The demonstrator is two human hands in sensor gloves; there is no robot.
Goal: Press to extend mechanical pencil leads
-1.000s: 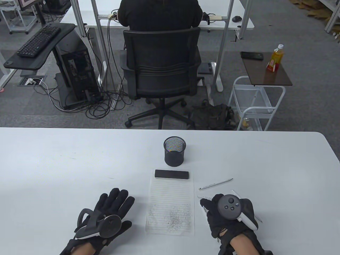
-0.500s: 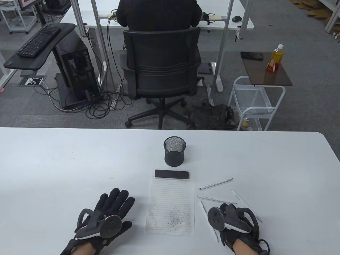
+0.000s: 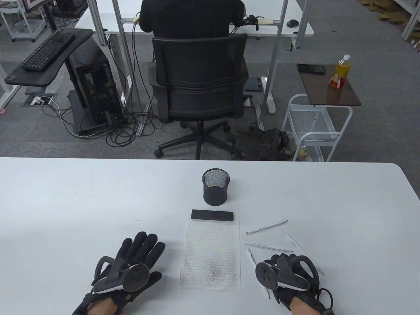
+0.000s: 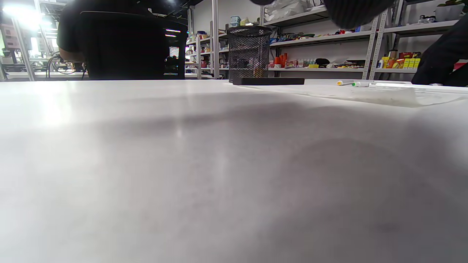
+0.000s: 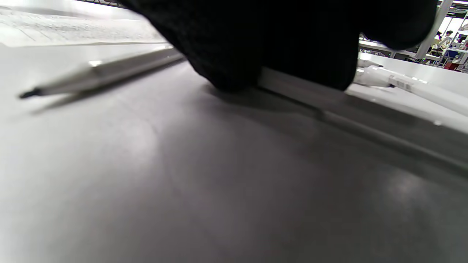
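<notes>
Several white mechanical pencils lie on the white table (image 3: 65,203) right of a lined sheet: one (image 3: 266,227) farthest, one (image 3: 267,247) nearer, one (image 3: 257,272) by the sheet, one (image 3: 297,244) running under my right hand. My right hand (image 3: 288,272) rests on its side among them. In the right wrist view its gloved fingers (image 5: 292,44) lie on a pencil (image 5: 384,137); a grip does not show. Another pencil (image 5: 106,71) lies to the left. My left hand (image 3: 141,252) lies flat and empty, fingers spread, left of the sheet.
A lined paper sheet (image 3: 210,256) with grey scribble lies between the hands, a black block (image 3: 212,215) on its far end. A black mesh pencil cup (image 3: 215,187) stands behind it, also in the left wrist view (image 4: 248,53). The table's far edge is beyond the cup.
My right hand has drawn back from over the pencils toward the near edge and rolled onto its side. The pencils have stayed in place. My left hand has barely moved.
</notes>
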